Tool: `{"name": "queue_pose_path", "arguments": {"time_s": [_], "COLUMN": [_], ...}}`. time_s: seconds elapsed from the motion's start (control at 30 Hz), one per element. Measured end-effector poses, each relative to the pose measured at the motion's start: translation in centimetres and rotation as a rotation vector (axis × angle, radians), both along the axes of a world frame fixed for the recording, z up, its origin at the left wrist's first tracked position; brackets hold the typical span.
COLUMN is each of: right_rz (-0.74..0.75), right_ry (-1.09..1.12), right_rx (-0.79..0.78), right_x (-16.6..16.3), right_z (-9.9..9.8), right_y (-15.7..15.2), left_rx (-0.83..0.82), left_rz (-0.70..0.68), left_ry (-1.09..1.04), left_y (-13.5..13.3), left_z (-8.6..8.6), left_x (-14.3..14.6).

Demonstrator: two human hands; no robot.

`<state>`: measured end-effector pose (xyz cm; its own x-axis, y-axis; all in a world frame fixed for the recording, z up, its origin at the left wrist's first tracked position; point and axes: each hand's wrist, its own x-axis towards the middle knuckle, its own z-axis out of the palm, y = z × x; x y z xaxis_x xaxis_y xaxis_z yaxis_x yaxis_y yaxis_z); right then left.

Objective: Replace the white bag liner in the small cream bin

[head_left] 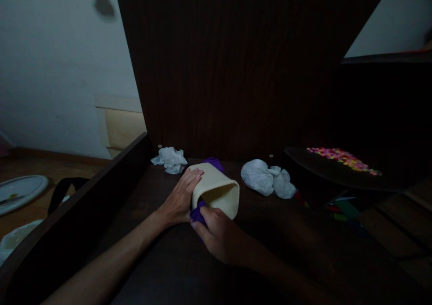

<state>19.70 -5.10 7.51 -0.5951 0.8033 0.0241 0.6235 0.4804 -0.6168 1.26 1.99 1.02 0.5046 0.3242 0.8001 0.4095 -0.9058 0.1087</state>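
A cream plastic container (pixel 216 187) lies on its side on a dark wooden surface (pixel 290 237), its open mouth turned toward me. My left hand (pixel 180 197) rests on its left wall with fingers wrapped over the top. My right hand (pixel 219 235) is closed on a purple cloth (pixel 197 214) pressed against the container's lower rim. A bit of the same purple cloth (pixel 216 163) shows behind the container.
A crumpled white tissue (pixel 170 159) lies at the back left. A knotted white plastic bag (pixel 266 177) sits to the right. A dark tray with colourful beads (pixel 344 158) is further right. A tall dark wood panel (pixel 236 62) stands behind. A white plate (pixel 18 191) is on the floor at left.
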Motion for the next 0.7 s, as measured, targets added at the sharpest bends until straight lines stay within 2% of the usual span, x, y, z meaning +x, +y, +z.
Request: {"name": "queue_pose_path", "arguments": {"time_s": [0.13, 0.2, 0.37, 0.53, 0.63, 0.7], "right_rz": [0.242, 0.312, 0.345, 0.436, 0.494, 0.503], "right_ry": [-0.019, -0.063, -0.251, -0.355, -0.501, -0.513], "right_rx": [0.052, 0.04, -0.026, 0.062, -0.006, -0.036], "right_x": [1.1, 1.6, 1.5, -0.5, -1.6, -2.0], "right_z": [0.2, 0.7, 1.8, 1.7, 1.7, 1.8], "right_y": [0.1, 0.3, 0.5, 1.8, 3.1, 4.0], "left_rx": [-0.018, -0.029, -0.03, -0.041, -0.031, -0.028], "left_rz": [0.004, -0.005, -0.02, -0.023, -0.037, -0.031], "left_ry": [-0.028, -0.03, -0.021, -0.036, -0.032, -0.032], "left_y": [0.1, 0.1, 0.2, 0.4, 0.4, 0.3], "left_z": [0.3, 0.6, 0.7, 0.5, 0.5, 0.5], "left_x": [-0.4, -0.5, -0.7, -1.2, -1.2, -1.1]}}
